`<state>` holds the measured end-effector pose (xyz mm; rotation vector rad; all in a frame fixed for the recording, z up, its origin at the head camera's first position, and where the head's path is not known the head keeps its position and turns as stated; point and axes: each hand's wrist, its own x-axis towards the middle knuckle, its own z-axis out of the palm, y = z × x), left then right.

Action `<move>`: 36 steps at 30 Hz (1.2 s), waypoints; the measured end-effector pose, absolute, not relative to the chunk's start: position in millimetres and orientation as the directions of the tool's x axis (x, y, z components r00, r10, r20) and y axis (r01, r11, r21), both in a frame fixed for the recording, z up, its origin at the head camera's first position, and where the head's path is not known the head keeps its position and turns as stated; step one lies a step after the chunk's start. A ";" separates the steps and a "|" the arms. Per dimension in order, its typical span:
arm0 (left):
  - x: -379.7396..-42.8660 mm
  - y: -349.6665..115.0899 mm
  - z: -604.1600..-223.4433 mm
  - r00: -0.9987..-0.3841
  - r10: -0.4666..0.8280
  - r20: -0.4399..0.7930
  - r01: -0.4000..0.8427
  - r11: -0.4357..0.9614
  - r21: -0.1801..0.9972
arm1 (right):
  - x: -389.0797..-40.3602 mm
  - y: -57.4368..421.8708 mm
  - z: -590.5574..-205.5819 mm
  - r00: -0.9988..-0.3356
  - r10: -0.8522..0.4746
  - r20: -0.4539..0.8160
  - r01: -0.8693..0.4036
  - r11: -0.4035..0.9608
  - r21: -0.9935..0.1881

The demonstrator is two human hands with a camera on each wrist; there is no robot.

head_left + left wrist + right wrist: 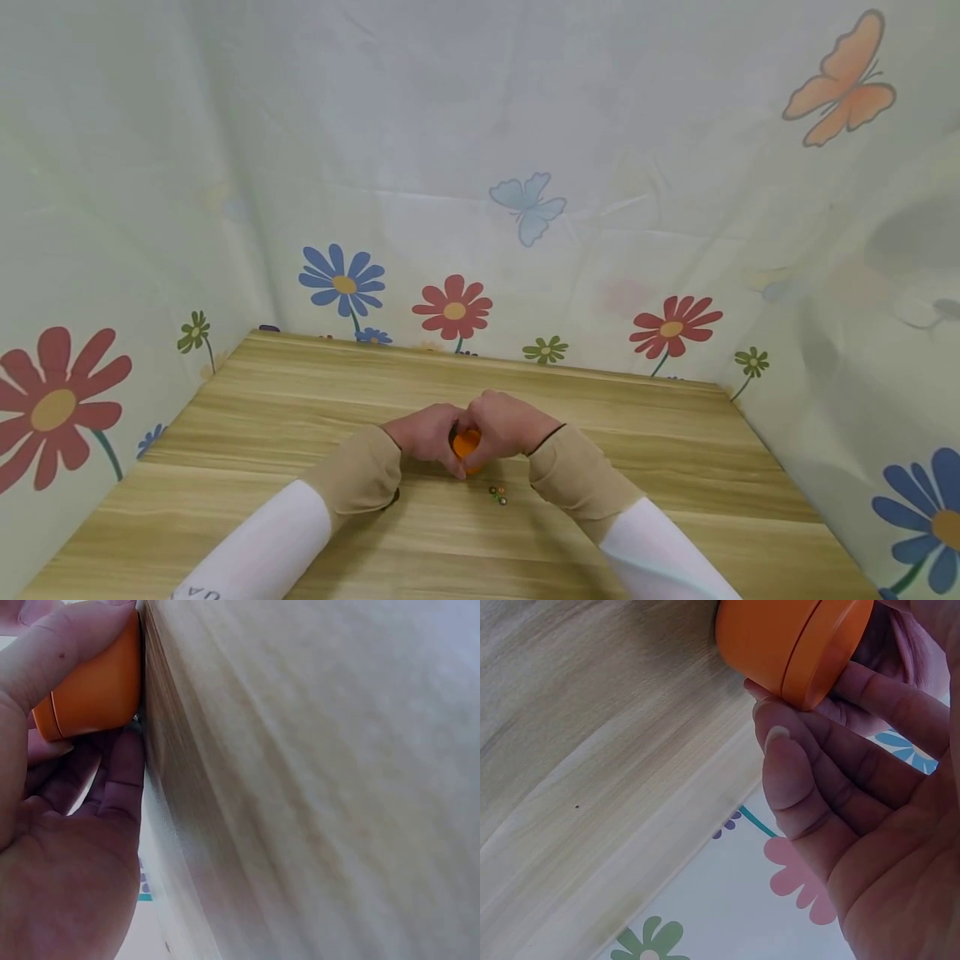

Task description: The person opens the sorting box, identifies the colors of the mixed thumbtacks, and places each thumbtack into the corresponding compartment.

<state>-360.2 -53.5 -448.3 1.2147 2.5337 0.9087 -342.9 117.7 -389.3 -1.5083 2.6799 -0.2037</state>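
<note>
Left hand [431, 433] and right hand [506, 425], fingers curled, grip an orange container [466, 444] (tiny bead-like pieces [502, 501] lie near) above a wooden tabletop [300, 379].

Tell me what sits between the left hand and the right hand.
The head view shows an orange container there, with the left hand and right hand around it.

From above, the head view faces forward and down across the tabletop [300, 375] to its far edge, while both low, close wrist views share the orange container [101, 690].
</note>
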 end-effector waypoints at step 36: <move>-363.3 -56.5 -449.2 -0.662 0.749 0.039 0.584 0.482 0.654 | -347.6 134.0 -383.9 -0.516 -0.856 0.025 -0.796 0.469 -0.383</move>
